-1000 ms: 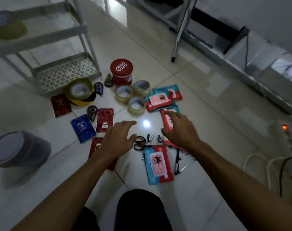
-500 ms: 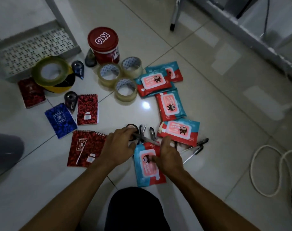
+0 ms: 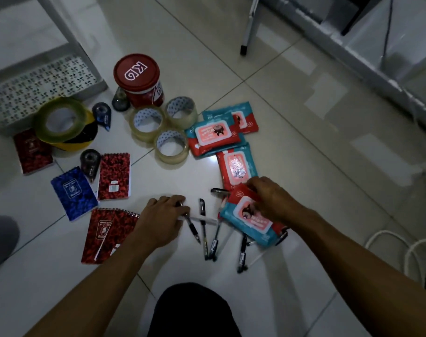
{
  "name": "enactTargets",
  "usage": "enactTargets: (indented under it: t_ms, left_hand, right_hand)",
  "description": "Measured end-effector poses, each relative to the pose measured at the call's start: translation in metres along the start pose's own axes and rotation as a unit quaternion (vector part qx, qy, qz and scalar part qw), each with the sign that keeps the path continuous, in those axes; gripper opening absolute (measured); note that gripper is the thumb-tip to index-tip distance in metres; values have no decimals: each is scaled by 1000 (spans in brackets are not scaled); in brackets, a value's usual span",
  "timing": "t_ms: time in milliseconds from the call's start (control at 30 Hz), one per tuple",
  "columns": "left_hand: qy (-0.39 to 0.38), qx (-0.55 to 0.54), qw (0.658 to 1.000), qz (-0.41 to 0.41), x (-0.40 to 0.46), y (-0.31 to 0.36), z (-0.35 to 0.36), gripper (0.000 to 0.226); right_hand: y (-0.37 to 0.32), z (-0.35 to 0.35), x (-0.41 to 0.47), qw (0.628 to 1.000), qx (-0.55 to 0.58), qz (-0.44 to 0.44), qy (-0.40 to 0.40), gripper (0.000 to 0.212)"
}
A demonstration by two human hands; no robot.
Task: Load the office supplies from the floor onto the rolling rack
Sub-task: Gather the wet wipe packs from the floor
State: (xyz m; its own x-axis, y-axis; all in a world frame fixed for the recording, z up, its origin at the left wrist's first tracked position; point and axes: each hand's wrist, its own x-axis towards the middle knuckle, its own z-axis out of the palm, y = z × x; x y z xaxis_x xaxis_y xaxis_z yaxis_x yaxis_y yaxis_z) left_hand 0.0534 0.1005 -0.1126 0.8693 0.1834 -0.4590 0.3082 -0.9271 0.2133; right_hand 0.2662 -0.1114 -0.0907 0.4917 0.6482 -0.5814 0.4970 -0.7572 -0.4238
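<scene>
Gleaming dimly, white floor tiles [image 3: 267,147]; left hand [image 3: 162,218] seemingly clutching pens [image 3: 203,229]; right hand [image 3: 271,198] gripping wipes pack [image 3: 249,218].

Looks like a dim room at someone's home or small office: glossy white floor tiles [image 3: 267,132], a white plastic rolling rack [image 3: 44,91], loose white cables [image 3: 389,242] by the wall.

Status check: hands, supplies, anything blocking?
Left hand closed over pens on the floor. Right hand gripping a wipes pack. Rack shelf unobstructed, nothing loaded in view.
</scene>
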Motion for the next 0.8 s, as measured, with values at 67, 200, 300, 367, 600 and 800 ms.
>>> enactTargets:
  t_ms: [67,200,300,367,600,800]
  left_hand:
    - [19,8,1000,-2,1,1,-1,39]
    - [85,-52,994,-37,14,12,-10,45]
    - [113,-82,990,-32,28,25,-21,48]
    - [117,-89,989,-26,36,31,-26,47]
    - [56,-323,934,-145,83,60,-43,54]
    - [53,-500,820,-272,125,101,-45,64]
  right_hand:
    - [5,0,1,999,-12,-37,-7,49]
    - [-10,16,-4,991,19,-129,6,38]
    - [-27,23,-4,987,62,-140,-42,32]
    - [-30,15,-2,983,110,-134,-66,30]
    - [8,-32,7,998,58,11,-19,18]
    - [20,-9,1,997,-75,9,5,80]
